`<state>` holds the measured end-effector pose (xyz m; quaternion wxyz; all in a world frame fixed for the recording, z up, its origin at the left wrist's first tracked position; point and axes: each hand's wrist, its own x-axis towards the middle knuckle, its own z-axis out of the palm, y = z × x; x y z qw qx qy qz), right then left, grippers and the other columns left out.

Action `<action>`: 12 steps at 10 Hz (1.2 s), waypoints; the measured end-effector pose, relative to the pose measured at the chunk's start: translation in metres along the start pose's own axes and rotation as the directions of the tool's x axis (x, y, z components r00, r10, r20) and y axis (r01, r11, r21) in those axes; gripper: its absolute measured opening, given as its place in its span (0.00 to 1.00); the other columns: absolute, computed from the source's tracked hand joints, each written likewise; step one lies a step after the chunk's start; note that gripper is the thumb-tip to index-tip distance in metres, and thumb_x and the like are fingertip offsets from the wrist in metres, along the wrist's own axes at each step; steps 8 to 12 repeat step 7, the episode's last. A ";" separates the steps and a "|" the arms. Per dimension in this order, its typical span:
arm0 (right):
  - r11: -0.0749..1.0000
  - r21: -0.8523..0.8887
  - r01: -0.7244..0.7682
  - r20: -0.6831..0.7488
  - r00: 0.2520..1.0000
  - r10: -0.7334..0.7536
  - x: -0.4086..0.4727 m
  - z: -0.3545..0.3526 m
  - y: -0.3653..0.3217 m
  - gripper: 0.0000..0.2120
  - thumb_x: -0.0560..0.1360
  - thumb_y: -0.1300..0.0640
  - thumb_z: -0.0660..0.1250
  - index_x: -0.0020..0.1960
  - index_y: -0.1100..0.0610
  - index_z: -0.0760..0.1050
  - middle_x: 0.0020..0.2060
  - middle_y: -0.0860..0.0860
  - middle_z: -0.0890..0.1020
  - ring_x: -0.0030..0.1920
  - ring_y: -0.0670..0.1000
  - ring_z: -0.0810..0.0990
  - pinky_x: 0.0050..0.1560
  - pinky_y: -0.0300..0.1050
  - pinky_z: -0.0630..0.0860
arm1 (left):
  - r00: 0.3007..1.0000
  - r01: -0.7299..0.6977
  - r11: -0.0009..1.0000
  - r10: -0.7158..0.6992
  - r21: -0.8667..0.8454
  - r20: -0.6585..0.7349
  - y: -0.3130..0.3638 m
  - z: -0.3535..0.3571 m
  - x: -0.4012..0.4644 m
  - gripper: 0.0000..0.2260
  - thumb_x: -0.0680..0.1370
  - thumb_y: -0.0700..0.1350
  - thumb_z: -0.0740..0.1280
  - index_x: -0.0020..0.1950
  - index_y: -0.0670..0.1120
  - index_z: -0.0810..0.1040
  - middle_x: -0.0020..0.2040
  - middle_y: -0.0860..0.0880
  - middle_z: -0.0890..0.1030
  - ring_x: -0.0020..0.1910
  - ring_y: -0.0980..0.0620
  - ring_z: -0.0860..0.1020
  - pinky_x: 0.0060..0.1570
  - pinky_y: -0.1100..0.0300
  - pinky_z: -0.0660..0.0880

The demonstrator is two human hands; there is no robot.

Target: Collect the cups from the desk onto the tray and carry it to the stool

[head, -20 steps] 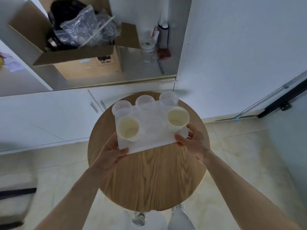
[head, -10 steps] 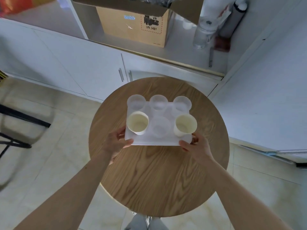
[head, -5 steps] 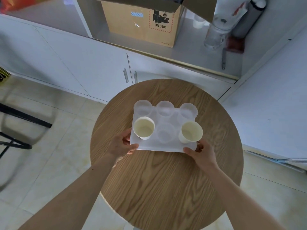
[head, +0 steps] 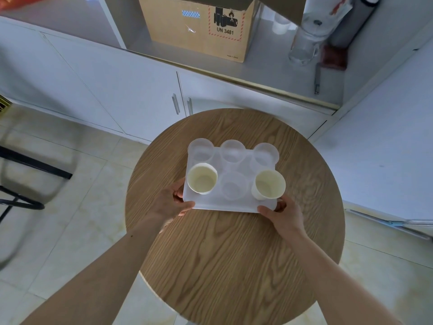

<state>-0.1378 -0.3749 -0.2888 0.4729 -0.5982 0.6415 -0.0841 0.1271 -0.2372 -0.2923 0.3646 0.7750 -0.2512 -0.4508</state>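
Both hands (head: 173, 200) pinching tray (head: 225, 205), over stool (head: 234, 254)

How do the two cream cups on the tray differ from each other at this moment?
The left cup sits in the near-left well, by the left hand; the right cup sits in the near-right well, above the right hand. The left cup shows mostly its rim and inside; the right cup shows more outer wall and appears to lean left. Both are cream, empty, upright on the translucent tray.
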 end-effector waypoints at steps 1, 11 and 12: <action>1.000 -0.008 0.002 -0.007 1.000 -0.002 0.000 0.000 -0.001 0.20 0.67 0.53 0.79 0.54 0.51 0.74 0.39 0.44 0.78 0.40 0.44 0.76 0.46 0.45 0.70 | 1.000 0.001 1.000 -0.001 0.006 -0.008 0.001 0.000 0.001 0.31 0.70 0.35 0.75 0.71 0.51 0.73 0.45 0.46 0.79 0.43 0.49 0.79 0.42 0.57 0.82; 0.997 0.070 -0.023 -0.044 0.999 0.026 -0.013 -0.006 -0.002 0.24 0.67 0.53 0.79 0.60 0.51 0.75 0.40 0.46 0.80 0.41 0.43 0.77 0.46 0.39 0.71 | 0.991 0.061 0.995 -0.070 -0.081 -0.116 0.001 0.004 -0.013 0.20 0.72 0.37 0.75 0.62 0.46 0.80 0.46 0.47 0.83 0.43 0.47 0.82 0.47 0.52 0.82; 0.997 0.070 -0.023 -0.044 0.999 0.026 -0.013 -0.006 -0.002 0.24 0.67 0.53 0.79 0.60 0.51 0.75 0.40 0.46 0.80 0.41 0.43 0.77 0.46 0.39 0.71 | 0.991 0.061 0.995 -0.070 -0.081 -0.116 0.001 0.004 -0.013 0.20 0.72 0.37 0.75 0.62 0.46 0.80 0.46 0.47 0.83 0.43 0.47 0.82 0.47 0.52 0.82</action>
